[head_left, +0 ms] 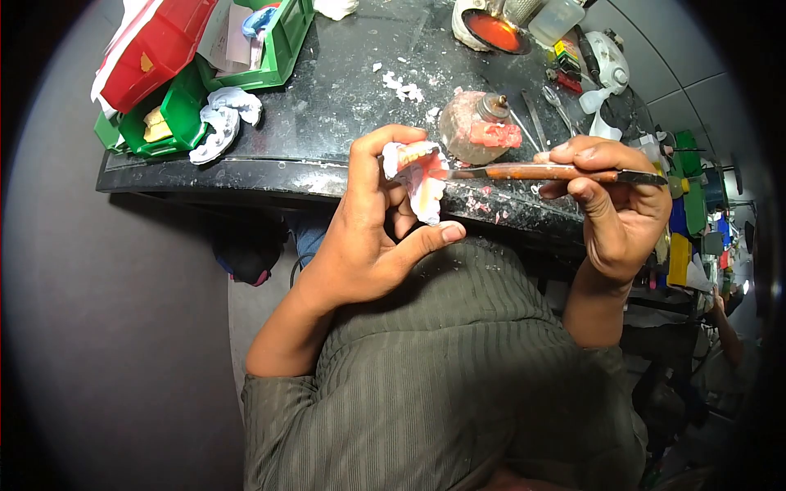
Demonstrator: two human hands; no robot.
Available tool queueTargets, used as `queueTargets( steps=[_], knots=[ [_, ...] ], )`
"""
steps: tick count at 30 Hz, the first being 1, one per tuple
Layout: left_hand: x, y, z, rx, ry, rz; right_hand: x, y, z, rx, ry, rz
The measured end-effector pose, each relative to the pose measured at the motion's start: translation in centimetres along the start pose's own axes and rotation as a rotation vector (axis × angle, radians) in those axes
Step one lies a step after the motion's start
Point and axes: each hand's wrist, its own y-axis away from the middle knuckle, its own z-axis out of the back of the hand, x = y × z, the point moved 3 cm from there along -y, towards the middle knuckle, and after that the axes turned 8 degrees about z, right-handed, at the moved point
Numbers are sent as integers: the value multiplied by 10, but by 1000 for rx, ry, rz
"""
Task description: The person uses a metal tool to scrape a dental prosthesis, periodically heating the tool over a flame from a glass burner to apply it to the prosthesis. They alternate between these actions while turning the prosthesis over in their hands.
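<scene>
My left hand [364, 221] grips a white dental cast [427, 195] with pinkish-red wax and a row of teeth on it, thumb at its lower edge and fingers round its far side. Between the fingertips of my right hand [610, 200] is a wax knife [540, 173] with a brown handle and metal ends. Its blade points left and its tip meets the reddish wax on the cast, as far as I can see. Just beyond the cast, a glass spirit burner [475, 127] stands on the bench, a piece of pink wax [495, 135] against its side.
Green bins [270, 61] and a red bin [155, 53] stand at the left, a white plaster piece [225, 119] beside them. Metal tools [536, 119] lie right of the burner. A dish of red wax [495, 33] is at the back. White scraps [403, 87] dot the black bench [327, 90].
</scene>
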Motion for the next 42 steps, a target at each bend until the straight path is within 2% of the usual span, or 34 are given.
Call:
queueTargets(
  steps=[5, 11, 14, 16, 32, 36, 38, 40, 42],
  knots=[
    [0, -1, 0, 1, 19, -5, 0, 0, 1, 51, 50, 55],
    [0, 0, 1, 1, 7, -9, 2, 0, -1, 0, 16, 27],
    [1, 1, 1, 14, 21, 14, 2, -1, -1, 29, 28, 43],
    [3, 2, 2, -47, 64, 79, -1, 0, 2, 2, 23, 34],
    [3, 1, 3, -37, 31, 73, -5, -1, 7, 6, 9, 44],
    [2, 2, 5, -31, 38, 122, -3, -3, 9, 25, 32, 76],
    [3, 1, 6, -25, 44, 143, -2, -7, 17, -25, 48, 140],
    [2, -1, 6, 31, 27, 13, -3, -14, 33, -73, 137, 209],
    [2, -2, 5, 33, 64, 14, -5, -17, 43, -175, 224, 197]
  ],
)
